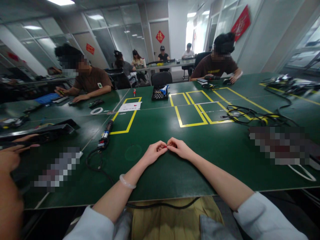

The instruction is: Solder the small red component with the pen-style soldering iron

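Note:
Over the near middle of the green table, my left hand (155, 152) and my right hand (180, 148) meet at their fingertips. A tiny red piece (165, 146) shows between the pinched fingers of both hands; its kind is too small to make out. A pale bangle (127, 181) circles my left wrist. To the left of my hands lies a dark cylindrical tool (107, 131) with a blue and silver band and a black cord. Beyond them, a white paper (130, 106) with a small red spot rests by the yellow tape.
Yellow tape outlines (193, 125) mark the green table (160, 183). A black tray (160, 93) and a red-handled screwdriver (134, 92) lie farther back. Coiled black cables (245, 113) spread at right. A co-worker's hand (18, 146) reaches in from the left; other people sit beyond.

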`<state>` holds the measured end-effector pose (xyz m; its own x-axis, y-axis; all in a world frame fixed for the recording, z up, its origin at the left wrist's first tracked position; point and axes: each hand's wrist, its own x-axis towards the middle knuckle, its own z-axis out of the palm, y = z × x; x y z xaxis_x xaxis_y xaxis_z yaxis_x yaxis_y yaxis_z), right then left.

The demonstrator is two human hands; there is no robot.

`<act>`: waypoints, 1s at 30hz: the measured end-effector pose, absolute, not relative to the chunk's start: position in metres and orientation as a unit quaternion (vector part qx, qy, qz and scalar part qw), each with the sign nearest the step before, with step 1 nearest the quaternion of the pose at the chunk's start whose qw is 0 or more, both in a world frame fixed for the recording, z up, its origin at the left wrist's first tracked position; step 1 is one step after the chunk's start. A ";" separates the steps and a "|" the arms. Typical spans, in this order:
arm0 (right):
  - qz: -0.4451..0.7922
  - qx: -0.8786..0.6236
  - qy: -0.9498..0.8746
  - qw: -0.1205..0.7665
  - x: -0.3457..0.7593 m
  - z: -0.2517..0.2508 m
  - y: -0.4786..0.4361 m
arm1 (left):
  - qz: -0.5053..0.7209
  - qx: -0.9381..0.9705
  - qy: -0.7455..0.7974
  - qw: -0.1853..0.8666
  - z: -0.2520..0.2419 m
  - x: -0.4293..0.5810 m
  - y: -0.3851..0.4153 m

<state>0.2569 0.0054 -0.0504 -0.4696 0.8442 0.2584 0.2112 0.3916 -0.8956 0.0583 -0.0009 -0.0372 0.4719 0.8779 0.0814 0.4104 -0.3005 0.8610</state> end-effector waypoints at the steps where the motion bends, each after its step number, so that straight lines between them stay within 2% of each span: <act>1: 0.422 -0.353 -0.747 0.374 0.257 -0.050 0.005 | 0.286 0.753 0.428 0.409 -0.037 0.058 -0.001; 23: 0.406 -0.350 -0.757 0.374 0.258 -0.055 0.009 | 0.292 0.743 0.428 0.423 -0.038 0.052 0.004; 27: 0.409 -0.352 -0.758 0.366 0.259 -0.053 0.008 | 0.247 0.785 0.463 0.329 -0.029 0.025 0.017; 30: 0.409 -0.357 -0.759 0.359 0.260 -0.052 0.008 | 0.184 0.804 0.545 0.152 -0.018 -0.019 0.034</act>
